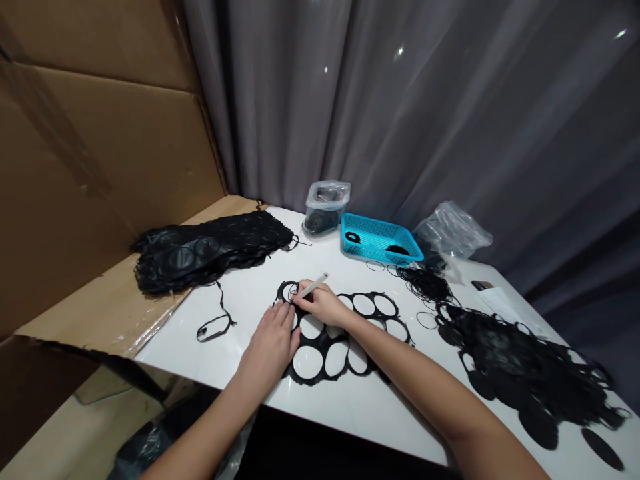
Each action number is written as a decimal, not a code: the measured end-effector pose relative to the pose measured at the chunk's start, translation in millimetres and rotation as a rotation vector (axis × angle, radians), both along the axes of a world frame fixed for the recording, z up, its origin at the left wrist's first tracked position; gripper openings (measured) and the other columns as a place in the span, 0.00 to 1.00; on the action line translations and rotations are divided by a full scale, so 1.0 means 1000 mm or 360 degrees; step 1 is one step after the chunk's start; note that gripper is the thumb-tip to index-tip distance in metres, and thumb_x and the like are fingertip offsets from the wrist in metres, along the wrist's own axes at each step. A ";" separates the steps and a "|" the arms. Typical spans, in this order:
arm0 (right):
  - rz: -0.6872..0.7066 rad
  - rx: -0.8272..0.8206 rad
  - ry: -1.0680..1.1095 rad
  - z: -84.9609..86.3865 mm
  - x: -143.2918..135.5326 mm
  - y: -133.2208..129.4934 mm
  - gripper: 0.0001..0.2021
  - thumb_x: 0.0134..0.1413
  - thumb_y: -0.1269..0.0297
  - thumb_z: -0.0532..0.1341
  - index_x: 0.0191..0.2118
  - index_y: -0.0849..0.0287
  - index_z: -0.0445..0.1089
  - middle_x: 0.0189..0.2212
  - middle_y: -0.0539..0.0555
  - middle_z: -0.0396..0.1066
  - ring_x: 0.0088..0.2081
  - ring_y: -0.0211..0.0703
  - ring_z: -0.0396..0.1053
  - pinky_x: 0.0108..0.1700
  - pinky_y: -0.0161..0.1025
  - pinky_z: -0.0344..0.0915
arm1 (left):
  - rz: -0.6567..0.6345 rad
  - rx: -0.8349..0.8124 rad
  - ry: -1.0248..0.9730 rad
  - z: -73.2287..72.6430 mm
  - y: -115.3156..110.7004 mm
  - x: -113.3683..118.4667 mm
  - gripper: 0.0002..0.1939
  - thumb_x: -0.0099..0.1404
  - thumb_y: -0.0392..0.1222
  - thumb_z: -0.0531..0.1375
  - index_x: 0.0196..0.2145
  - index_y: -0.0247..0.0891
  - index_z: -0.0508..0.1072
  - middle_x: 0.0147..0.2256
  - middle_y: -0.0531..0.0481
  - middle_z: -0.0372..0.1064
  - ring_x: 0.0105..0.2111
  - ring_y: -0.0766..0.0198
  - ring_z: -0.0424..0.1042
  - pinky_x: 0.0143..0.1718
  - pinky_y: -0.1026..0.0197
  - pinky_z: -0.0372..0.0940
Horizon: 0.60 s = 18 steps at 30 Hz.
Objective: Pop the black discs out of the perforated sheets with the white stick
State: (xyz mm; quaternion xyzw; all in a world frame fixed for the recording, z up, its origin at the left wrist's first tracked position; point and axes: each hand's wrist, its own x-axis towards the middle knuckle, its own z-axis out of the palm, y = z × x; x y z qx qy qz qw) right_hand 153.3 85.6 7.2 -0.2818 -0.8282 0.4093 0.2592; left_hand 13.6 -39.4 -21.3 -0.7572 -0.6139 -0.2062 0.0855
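Note:
A black rubbery sheet point(323, 341) with several large round holes lies on the white table in front of me. My left hand point(273, 337) rests flat on the sheet's left part, fingers stretched out. In my right hand point(320, 304) is a slim pale pen-like tool point(315, 283), pinched between the fingers, its upper end pointing up and right. The tool's tip is over the hole at the sheet's far left corner, close to my left fingertips. A thin dark loop shows at that hole; whether the tip touches it I cannot tell.
Black sheets point(215, 248) are stacked at left on cardboard; a loose black strip point(215, 327) lies nearer. Behind stand a plastic bag point(325, 203) and a blue basket point(373, 251) holding black rings. Thin rings point(427, 285) and black scraps and discs point(520, 367) cover the right side.

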 end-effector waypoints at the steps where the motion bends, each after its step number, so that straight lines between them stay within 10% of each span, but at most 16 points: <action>1: 0.0025 0.0050 0.0015 -0.001 0.000 -0.001 0.08 0.58 0.64 0.59 0.29 0.56 0.61 0.31 0.49 0.70 0.34 0.40 0.66 0.39 0.36 0.61 | 0.0003 0.0006 0.0005 0.000 0.000 0.000 0.21 0.71 0.42 0.51 0.57 0.30 0.67 0.55 0.35 0.69 0.58 0.47 0.67 0.61 0.44 0.61; 7: 0.0318 0.0609 -0.0159 -0.001 -0.004 -0.005 0.06 0.60 0.71 0.55 0.31 0.55 0.61 0.33 0.53 0.67 0.38 0.45 0.62 0.45 0.41 0.60 | -0.0043 0.0077 0.0003 -0.003 0.003 -0.003 0.20 0.70 0.41 0.50 0.55 0.29 0.67 0.54 0.34 0.69 0.58 0.46 0.67 0.61 0.45 0.60; 13: -0.0710 0.0083 0.0139 0.030 0.008 0.063 0.09 0.58 0.72 0.53 0.28 0.54 0.57 0.28 0.51 0.63 0.38 0.44 0.61 0.44 0.39 0.61 | -0.0059 0.0148 -0.0003 -0.006 0.008 -0.006 0.18 0.72 0.41 0.49 0.53 0.30 0.68 0.52 0.35 0.70 0.58 0.44 0.66 0.60 0.43 0.60; 18: -0.0823 -0.0287 0.0255 0.033 0.014 0.081 0.09 0.58 0.69 0.56 0.28 0.55 0.56 0.27 0.50 0.65 0.33 0.40 0.66 0.34 0.34 0.65 | -0.0076 0.0097 -0.0005 0.002 0.009 -0.008 0.17 0.72 0.42 0.48 0.52 0.33 0.68 0.51 0.36 0.69 0.57 0.43 0.66 0.59 0.42 0.61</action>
